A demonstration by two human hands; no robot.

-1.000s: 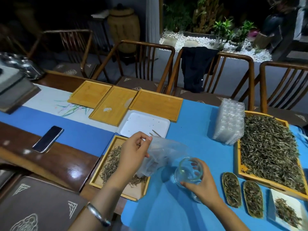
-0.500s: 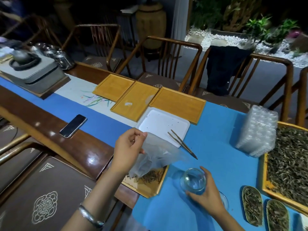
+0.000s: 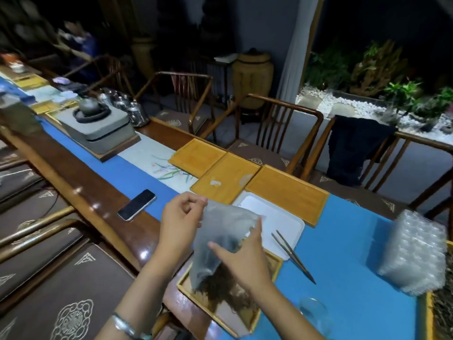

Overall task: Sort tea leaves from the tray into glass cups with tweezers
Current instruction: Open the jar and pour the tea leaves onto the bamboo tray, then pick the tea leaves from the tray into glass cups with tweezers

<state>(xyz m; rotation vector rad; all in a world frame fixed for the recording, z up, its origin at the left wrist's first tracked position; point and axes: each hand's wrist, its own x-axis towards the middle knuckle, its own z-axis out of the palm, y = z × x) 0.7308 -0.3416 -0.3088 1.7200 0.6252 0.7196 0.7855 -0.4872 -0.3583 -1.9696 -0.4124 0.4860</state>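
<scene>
Since half a second ago the right hand (image 3: 245,261) has left the glass cup (image 3: 312,309) and come across to the clear plastic bag (image 3: 220,239), which the left hand (image 3: 177,224) still pinches at its top corner between thumb and curled fingers. The right hand's fingers are spread against the bag's lower side; whether they grip the film or only press it I cannot tell. The bag hangs tilted, mouth down toward the near-left, over a small bamboo tray (image 3: 275,268) holding a heap of dark tea leaves (image 3: 225,288). That tray overhangs the near edge of the blue cloth (image 3: 343,241) onto the brown table.

The tweezers (image 3: 293,256) lie untouched, their long axis running diagonally, tips toward the near-right on the blue cloth, rear end resting on the corner of the white tray (image 3: 282,214). The glass cup stands alone on the cloth near the right forearm, blurred. Open blue cloth lies between the tweezers and a stack of clear plastic blister trays (image 3: 416,253) at the right. A larger tray of tea leaves (image 3: 441,312) shows at the right edge. Three empty bamboo trays (image 3: 286,195) line the far side, and a phone (image 3: 136,204) lies to the left.
</scene>
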